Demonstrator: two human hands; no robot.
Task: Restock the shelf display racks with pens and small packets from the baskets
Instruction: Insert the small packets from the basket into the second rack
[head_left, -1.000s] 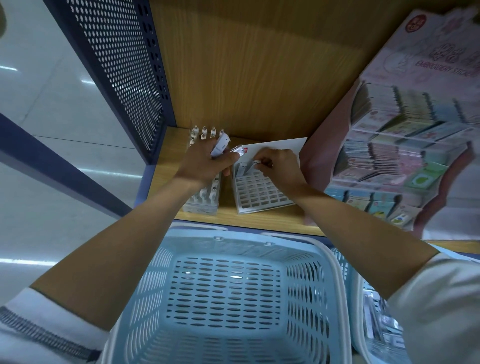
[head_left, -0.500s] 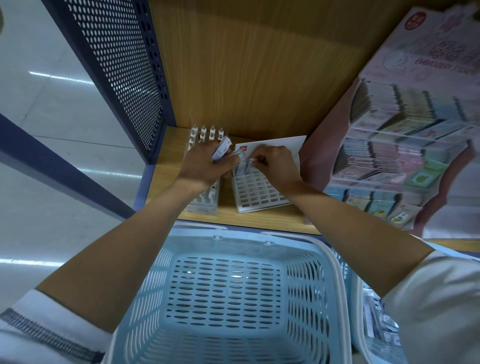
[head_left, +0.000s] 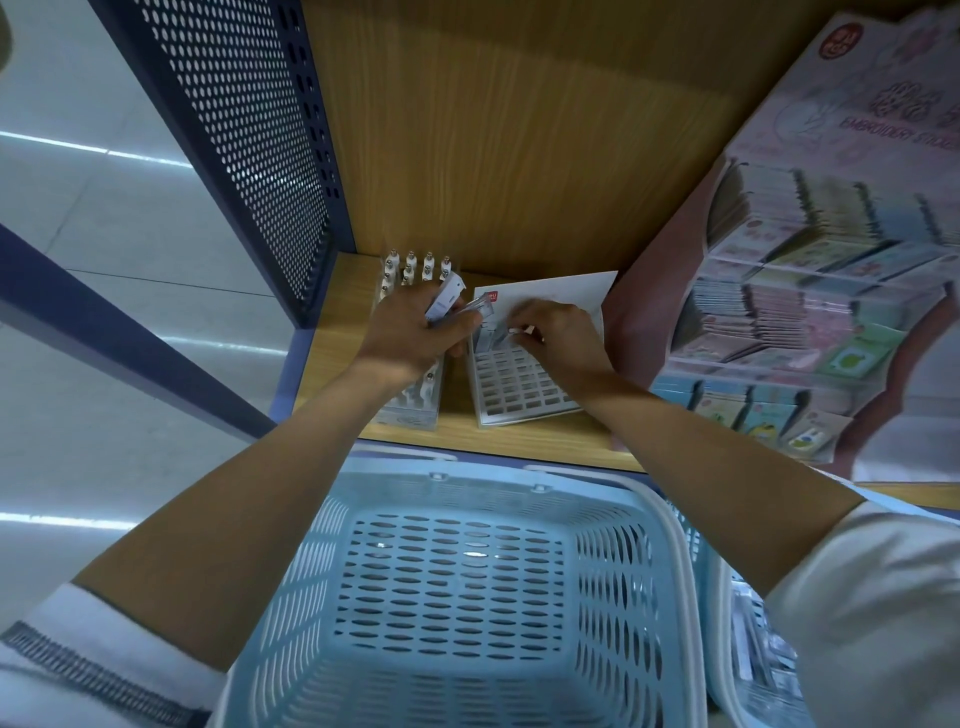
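Note:
On the wooden shelf (head_left: 519, 441) stand two display racks. The clear left rack (head_left: 410, 405) holds upright pens at its back. The white slotted rack (head_left: 519, 389) stands beside it on the right. My left hand (head_left: 415, 332) grips a bunch of small packets (head_left: 447, 301) over the left rack. My right hand (head_left: 556, 338) pinches one small packet (head_left: 501, 338) at the top rows of the white rack. Below, a light blue basket (head_left: 457, 597) shows a bare bottom.
A dark blue perforated metal panel (head_left: 244, 135) closes the shelf's left side. A pink sticker display (head_left: 810, 312) stands at the right. A second basket (head_left: 748, 649) with packets shows at the lower right edge. Wood backing rises behind the racks.
My right hand has shifted slightly along the top of the white rack with its packet. My left hand stays over the left rack holding the bunch.

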